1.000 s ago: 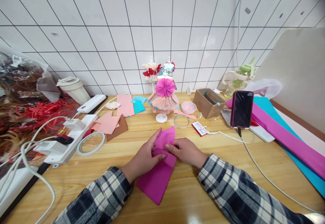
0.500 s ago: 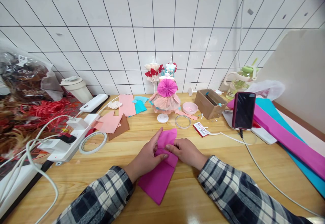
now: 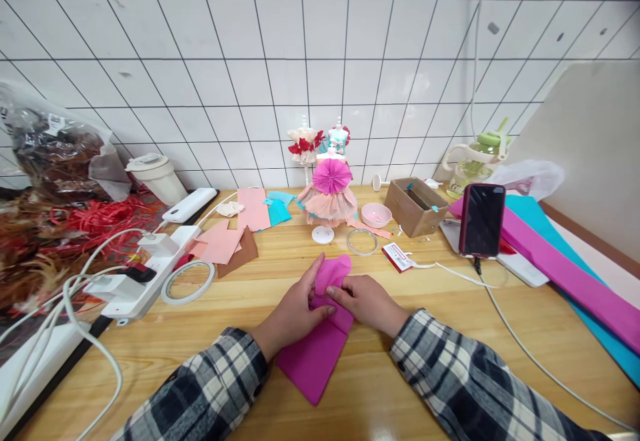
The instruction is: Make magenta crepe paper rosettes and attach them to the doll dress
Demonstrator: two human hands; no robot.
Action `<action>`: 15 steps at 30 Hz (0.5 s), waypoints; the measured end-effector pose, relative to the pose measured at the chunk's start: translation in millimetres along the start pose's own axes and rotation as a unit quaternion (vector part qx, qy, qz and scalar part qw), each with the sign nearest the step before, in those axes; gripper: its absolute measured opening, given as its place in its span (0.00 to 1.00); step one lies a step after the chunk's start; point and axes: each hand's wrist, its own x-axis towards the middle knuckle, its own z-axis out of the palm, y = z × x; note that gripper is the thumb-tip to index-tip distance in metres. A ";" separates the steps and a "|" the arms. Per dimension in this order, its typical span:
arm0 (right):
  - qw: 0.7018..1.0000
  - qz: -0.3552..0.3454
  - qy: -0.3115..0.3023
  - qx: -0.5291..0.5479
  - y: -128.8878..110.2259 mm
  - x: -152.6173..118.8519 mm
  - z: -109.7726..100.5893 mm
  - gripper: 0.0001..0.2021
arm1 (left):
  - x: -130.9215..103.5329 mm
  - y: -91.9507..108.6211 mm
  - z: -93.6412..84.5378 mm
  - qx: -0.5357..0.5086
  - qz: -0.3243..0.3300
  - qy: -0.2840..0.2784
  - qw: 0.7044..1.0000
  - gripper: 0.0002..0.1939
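A folded piece of magenta crepe paper (image 3: pixel 316 362) is between my two hands, its lower part hanging down toward me above the wooden table. My left hand (image 3: pixel 296 309) grips its left edge, thumb across the front and fingers behind. From the right, my right hand (image 3: pixel 369 302) pinches the sheet near a crease, thumb on top; its other fingertips are hidden behind the paper. The top end of the paper curls back above my thumbs. Beyond it stands a small dress form (image 3: pixel 332 177) with a pleated magenta fan and a peach ruffled skirt.
Left lie a tape roll (image 3: pixel 188 282), a power strip (image 3: pixel 150 274) with cables, and peach paper scraps (image 3: pixel 218 242). Behind are a pink bowl (image 3: pixel 376 215) and a cardboard box (image 3: pixel 416 206). Right stand a phone (image 3: pixel 482 221) and long crepe strips (image 3: pixel 565 261). A bracelet-like ring (image 3: pixel 363 242) lies centre.
The top end of the magenta paper now curls over more. My hands keep nearly the same grip, and the whole view has shifted slightly.
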 end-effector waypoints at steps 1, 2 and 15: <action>1.000 0.000 -0.001 0.000 0.0 0.3 0.2 0.25 | 0.1 0.2 -0.3 -0.002 0.005 0.002 1.000 0.48; 1.000 0.001 -0.002 0.001 0.1 0.5 0.5 0.25 | 0.2 0.2 -0.5 -0.004 0.013 0.005 1.000 0.47; 1.000 -0.001 -0.015 -0.005 1.5 1.0 3.2 0.26 | 0.8 -3.3 1.8 -0.027 0.017 0.021 0.999 0.47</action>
